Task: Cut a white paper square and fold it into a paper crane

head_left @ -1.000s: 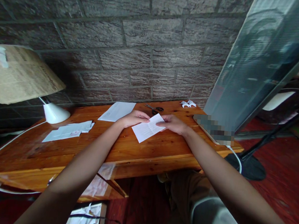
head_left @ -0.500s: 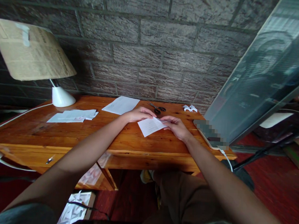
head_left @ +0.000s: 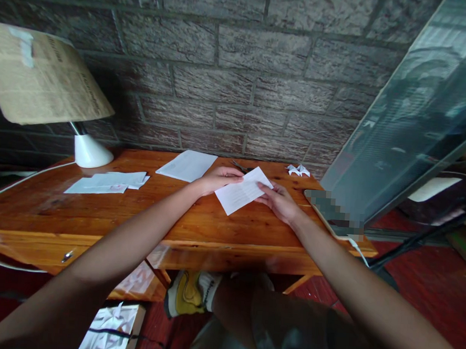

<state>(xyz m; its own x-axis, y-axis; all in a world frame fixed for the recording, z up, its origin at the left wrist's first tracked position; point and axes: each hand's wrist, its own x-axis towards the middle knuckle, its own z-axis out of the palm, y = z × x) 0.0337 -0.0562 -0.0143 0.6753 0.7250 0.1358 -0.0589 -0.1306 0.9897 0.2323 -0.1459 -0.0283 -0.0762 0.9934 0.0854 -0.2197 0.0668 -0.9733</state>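
Observation:
A small sheet of white paper (head_left: 242,192) with faint printed lines is held slantwise above the desk. My left hand (head_left: 219,180) grips its upper left edge, thumb on top. On the right edge my right hand (head_left: 276,200) pinches the sheet, thumb over the front and fingers behind. Just beyond the paper lie dark scissors (head_left: 242,167), partly covered by it. A stack of white paper (head_left: 186,165) rests behind my left hand. Two folded white paper shapes (head_left: 298,170) stand near the back right corner.
At the left stands a lamp (head_left: 93,152) with a paper-covered shade, beside loose paper slips (head_left: 106,182). A phone-like device (head_left: 335,215) with a white cable lies at the desk's right edge. Under the desk sits a box of folded papers (head_left: 111,325). A brick wall (head_left: 238,96) rises behind.
Midway the sheet's right part tilted or bent in my right hand; now it lies flatter, fully facing me. The head view has shifted, and a yellow-and-white shoe has come into view below.

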